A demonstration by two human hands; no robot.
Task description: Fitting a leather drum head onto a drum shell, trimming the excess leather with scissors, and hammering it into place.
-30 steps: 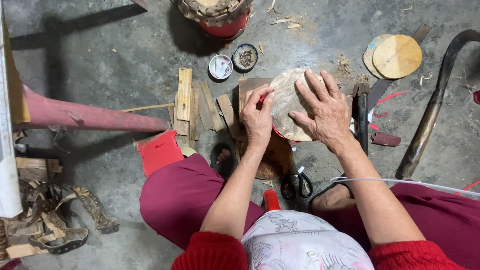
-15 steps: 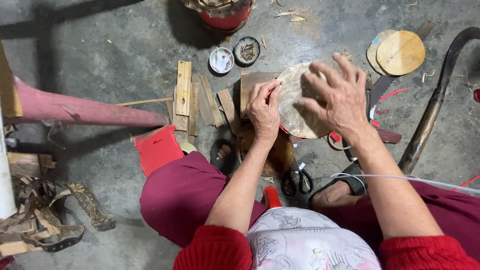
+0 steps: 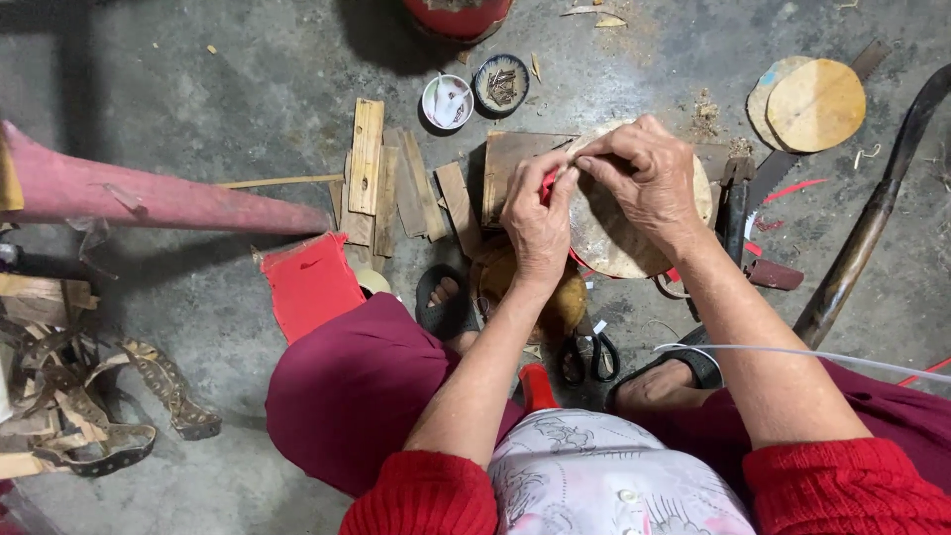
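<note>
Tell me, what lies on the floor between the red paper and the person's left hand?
In the head view, between the red paper and the left hand lie flat wooden strips on the concrete.

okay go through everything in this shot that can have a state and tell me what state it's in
Left hand: pinching a red strip.
Right hand: fingertips on the round disc, at the strip.
Scissors: lying closed on the floor.
Two small bowls: upright, holding bits.
Wooden slats: lying flat.

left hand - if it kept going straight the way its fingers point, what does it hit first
The left hand points up the picture, fingers at the round disc beside the right hand. Straight on, it would probably meet the brown board first, though depth is unclear.
</note>
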